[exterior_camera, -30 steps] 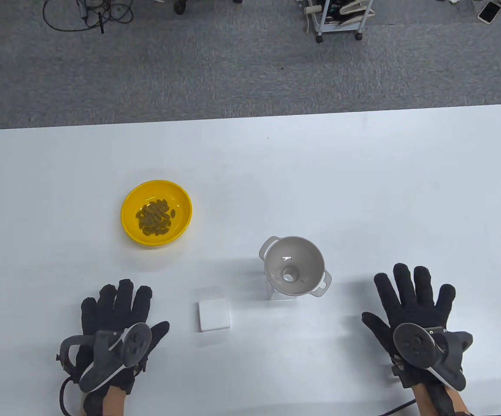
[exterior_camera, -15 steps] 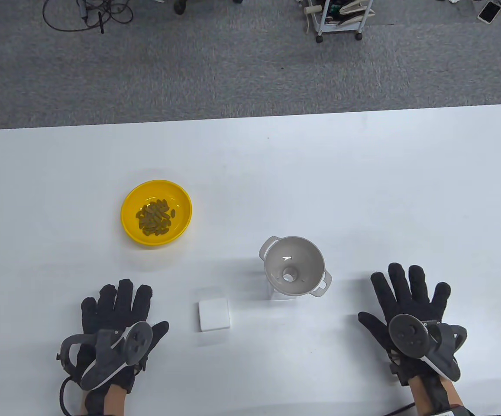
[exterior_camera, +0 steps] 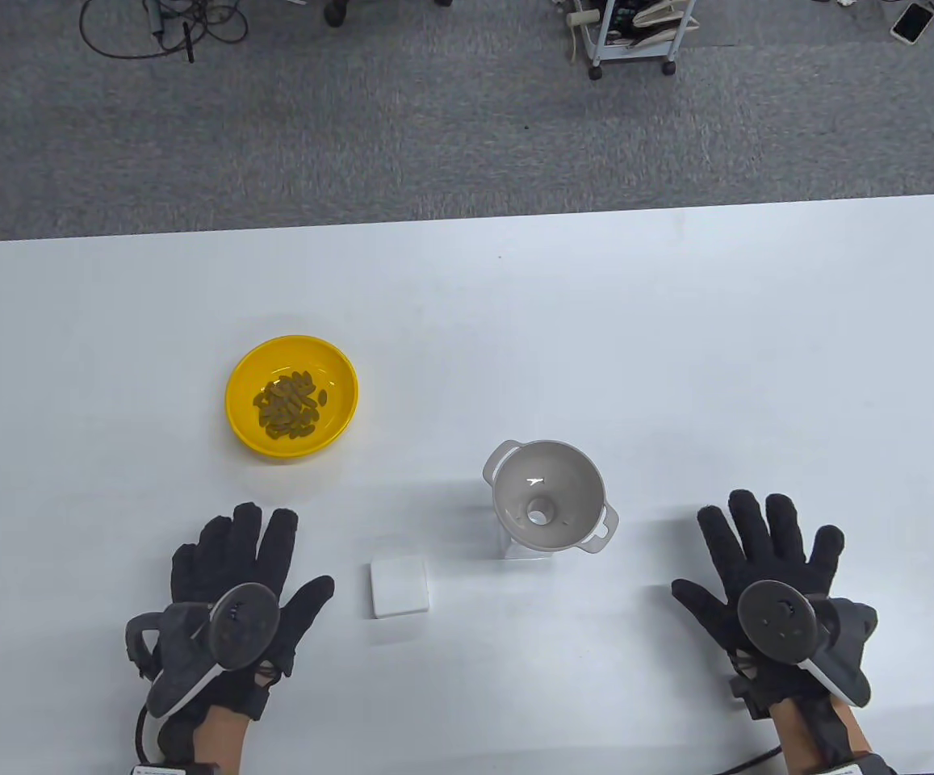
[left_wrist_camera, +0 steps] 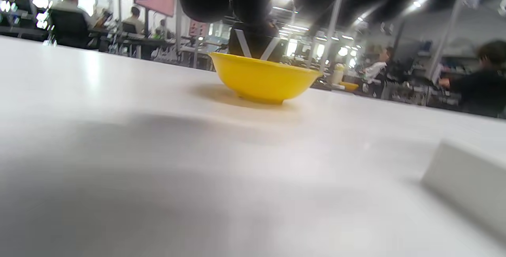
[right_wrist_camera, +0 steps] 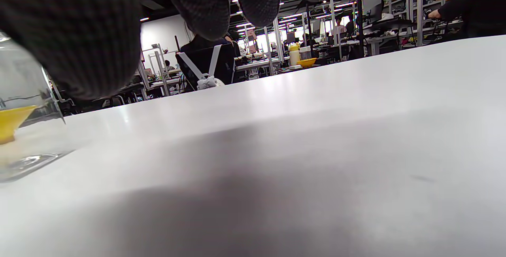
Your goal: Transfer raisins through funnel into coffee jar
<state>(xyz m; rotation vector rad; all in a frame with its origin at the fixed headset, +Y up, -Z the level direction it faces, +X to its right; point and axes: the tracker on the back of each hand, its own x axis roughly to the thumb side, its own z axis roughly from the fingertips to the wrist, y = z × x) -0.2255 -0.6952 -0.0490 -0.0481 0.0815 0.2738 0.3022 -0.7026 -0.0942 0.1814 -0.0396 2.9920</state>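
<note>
Left hand [exterior_camera: 232, 581], mine, black-gloved, fingers spread flat, holding nothing, low over the white table [exterior_camera: 676, 339]. Round yellow plastic bowl [exterior_camera: 291, 396] beyond it, holding greenish-brown raisins [exterior_camera: 289, 406]. Small white square lid [exterior_camera: 399, 587] just right of that hand. Grey plastic funnel [exterior_camera: 547, 495] seated on the clear glass coffee jar [right_wrist_camera: 23, 130], centre. Right hand [exterior_camera: 769, 565], fingers splayed, holding nothing, apart from the funnel.

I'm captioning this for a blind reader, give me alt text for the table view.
Two gloved hands, left hand and right hand, lie open on a white table, holding nothing. Ahead sit a yellow bowl of raisins, a grey funnel on a clear jar, and a white lid.
</note>
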